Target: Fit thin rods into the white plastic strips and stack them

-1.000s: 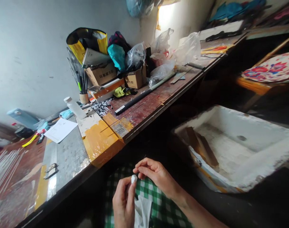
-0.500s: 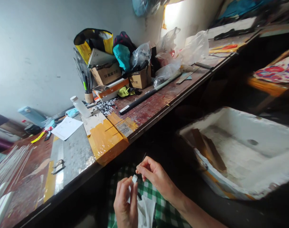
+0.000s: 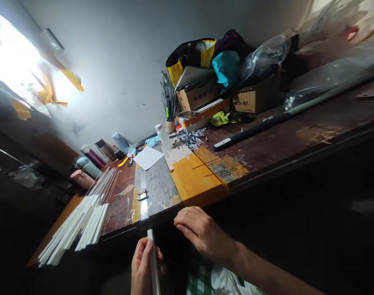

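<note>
My left hand (image 3: 142, 262), low in the middle of the head view, is closed around a long white square-edged stick (image 3: 154, 262). The stick stands almost upright, and a faint thin wire seems to rise from its top end. Just in front of the table's edge, my right hand (image 3: 202, 231) is turned back-up with its fingers curled together near the thumb. Whatever may be between those fingertips is hidden. The two hands are apart. Similar white sticks (image 3: 82, 219) with thin wires lie bundled at the table's left end.
The table (image 3: 121, 211) carries a sheet of paper (image 3: 148, 157), a white bottle (image 3: 164, 137), a pile of small black-and-white pieces (image 3: 193, 137) and a long dark tube (image 3: 251, 131). Cardboard boxes (image 3: 243, 102) stand against the wall. A bright lamp (image 3: 11, 53) shines at upper left.
The view has swung left, bringing the lamp and stick bundle in. The dark thin rod in my right fingers no longer shows there. More of the white stick in my left hand is visible.
</note>
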The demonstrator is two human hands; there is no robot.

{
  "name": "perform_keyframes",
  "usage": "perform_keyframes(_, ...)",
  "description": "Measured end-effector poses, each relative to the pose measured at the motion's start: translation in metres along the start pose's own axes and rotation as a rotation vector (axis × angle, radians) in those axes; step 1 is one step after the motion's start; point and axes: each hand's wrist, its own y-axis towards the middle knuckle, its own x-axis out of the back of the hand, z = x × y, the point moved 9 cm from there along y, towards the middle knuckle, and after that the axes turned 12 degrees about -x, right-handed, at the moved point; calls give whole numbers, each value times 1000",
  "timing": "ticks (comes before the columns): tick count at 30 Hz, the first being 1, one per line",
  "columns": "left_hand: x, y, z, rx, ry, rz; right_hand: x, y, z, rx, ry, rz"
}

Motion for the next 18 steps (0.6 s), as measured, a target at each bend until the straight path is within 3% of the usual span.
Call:
perform_keyframes(8,14,32,3,39,-32,40,-73,59,17,160,-220,166)
perform_keyframes(18,11,36,4,32,-49,28,-111,80,13,291,-269,282)
